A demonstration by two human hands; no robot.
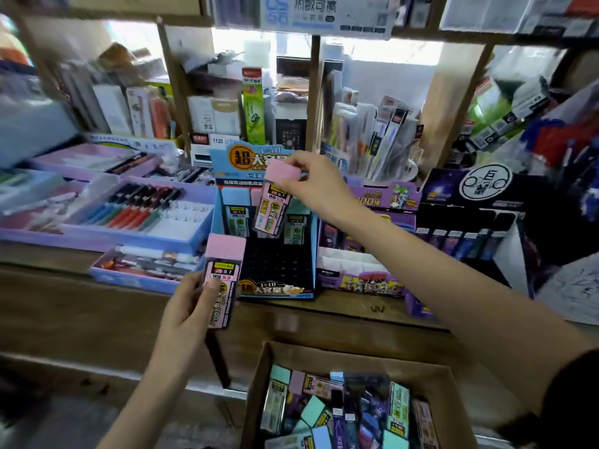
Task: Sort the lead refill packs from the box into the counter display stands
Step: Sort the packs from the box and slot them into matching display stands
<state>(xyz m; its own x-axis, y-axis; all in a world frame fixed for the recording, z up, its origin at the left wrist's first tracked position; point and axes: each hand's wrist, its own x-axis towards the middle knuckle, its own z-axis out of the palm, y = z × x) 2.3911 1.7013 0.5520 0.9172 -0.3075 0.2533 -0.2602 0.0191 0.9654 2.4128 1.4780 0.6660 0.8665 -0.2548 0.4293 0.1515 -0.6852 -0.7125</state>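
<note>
right grip (313,185) pinches pink pack (271,211) by cap at blue stand (275,290), possibly slotted, left grip (189,306) holds second pink pack (225,261)

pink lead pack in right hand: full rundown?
The flat pink plastic lead refill pack has a plain pink cap and a printed label reading 0.7. It is near upright, slightly tilted, over the back of the blue cardboard display stand. The right hand pinches its cap; whether its base sits in a slot is unclear.

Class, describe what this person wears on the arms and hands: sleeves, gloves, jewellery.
No gloves on the left hand or right hand. The right arm has a dark sleeve near the elbow; the left forearm shows no sleeve.
</note>
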